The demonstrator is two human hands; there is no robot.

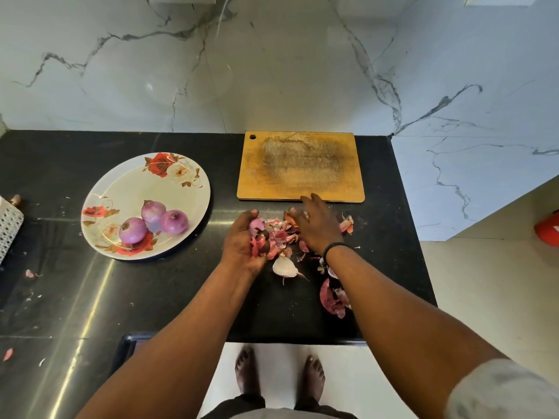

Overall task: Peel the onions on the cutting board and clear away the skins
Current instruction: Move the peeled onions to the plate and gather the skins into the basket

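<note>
Three peeled purple onions (152,220) lie on a floral plate (121,192) at the left. The wooden cutting board (299,167) is bare. In front of it, pink and red onion skins (282,231) are heaped on the black counter. My left hand (242,240) is cupped around a bunch of skins. My right hand (317,225) lies palm down on the heap with its fingers spread, fingertips near the board's front edge. More skins (332,299) lie close to my right forearm, and a pale piece (284,267) sits between my wrists.
The black counter (121,297) ends at a marble wall behind and at a marble side panel (469,176) on the right. A white perforated object (9,225) sits at the left edge. Stray skin bits (7,353) lie on the counter's left part. My bare feet stand below.
</note>
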